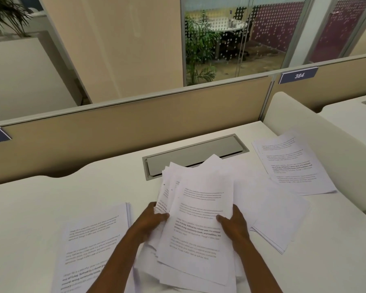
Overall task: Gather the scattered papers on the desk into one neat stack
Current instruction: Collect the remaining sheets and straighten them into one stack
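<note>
Both hands on a messy bundle of papers, mid-desk.

Left hand [154, 218] pinches the bundle [199, 218] at its 9 o'clock edge, right hand [235, 223] grips it at 3 o'clock, thumb on the top sheet; sheets are fanned out and uneven. More papers lie on the desk [40, 204]: a pile [93, 240] at 8 o'clock, blank sheets [279, 212] at 3 o'clock just beside the bundle, another pile [292, 163] at 2 o'clock. Grey cable hatch [194, 155] sits at 12 o'clock.
</note>
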`<state>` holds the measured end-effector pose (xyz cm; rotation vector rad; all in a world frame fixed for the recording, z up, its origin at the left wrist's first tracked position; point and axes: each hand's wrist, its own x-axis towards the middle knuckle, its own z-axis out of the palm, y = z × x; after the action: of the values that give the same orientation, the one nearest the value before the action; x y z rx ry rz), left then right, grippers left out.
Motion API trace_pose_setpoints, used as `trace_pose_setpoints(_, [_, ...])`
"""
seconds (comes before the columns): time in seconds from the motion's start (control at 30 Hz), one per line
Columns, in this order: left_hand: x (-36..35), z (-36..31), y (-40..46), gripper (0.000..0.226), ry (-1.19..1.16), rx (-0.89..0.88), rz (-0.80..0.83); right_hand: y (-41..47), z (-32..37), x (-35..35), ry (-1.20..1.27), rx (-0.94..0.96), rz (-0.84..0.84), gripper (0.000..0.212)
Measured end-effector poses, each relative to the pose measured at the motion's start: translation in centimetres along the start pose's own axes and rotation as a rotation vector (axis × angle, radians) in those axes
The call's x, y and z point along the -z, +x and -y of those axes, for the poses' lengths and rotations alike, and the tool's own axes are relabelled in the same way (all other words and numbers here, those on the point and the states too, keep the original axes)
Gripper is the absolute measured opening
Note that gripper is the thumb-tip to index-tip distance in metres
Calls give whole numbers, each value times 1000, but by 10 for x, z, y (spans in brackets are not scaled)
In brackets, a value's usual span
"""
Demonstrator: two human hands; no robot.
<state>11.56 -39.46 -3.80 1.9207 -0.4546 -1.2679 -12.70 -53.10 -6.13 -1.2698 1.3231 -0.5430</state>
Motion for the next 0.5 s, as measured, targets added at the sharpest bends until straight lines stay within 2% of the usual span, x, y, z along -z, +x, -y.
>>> trace_pose_setpoints(0.07, [-8, 5, -8, 56, 39, 27, 86, -1, -3, -1, 1, 1, -6, 45])
trace_pose_setpoints(0.17, [-14, 3, -19, 63, 49, 14, 121, 0, -2, -6, 232, -46, 58, 41])
trace_pose_setpoints(0.23, [-12, -1, -23, 67, 56, 2, 108, 4, 1, -5, 400, -120, 64, 37])
trace_pose_setpoints(0.3, [-8, -2, -22, 60, 59, 30, 15, 13, 1, -1, 483, -174, 63, 35])
trace_pose_setpoints(0.33, [-4, -1, -20, 55, 39, 55, -55, 16, 1, 1, 450, -178, 68, 38])
trace_pose_setpoints(0.4, [4, 4, -18, 42, 31, 100, -178, 16, 0, 3, 209, -106, 114, 50])
trace_pose_setpoints(0.47, [13, 10, -12, 34, 140, 78, -237, 10, 3, 3, -18, -21, 164, 58])
trace_pose_setpoints(0.5, [15, 11, -12, 30, 214, 48, -259, 9, 5, 3, -36, 4, 183, 58])
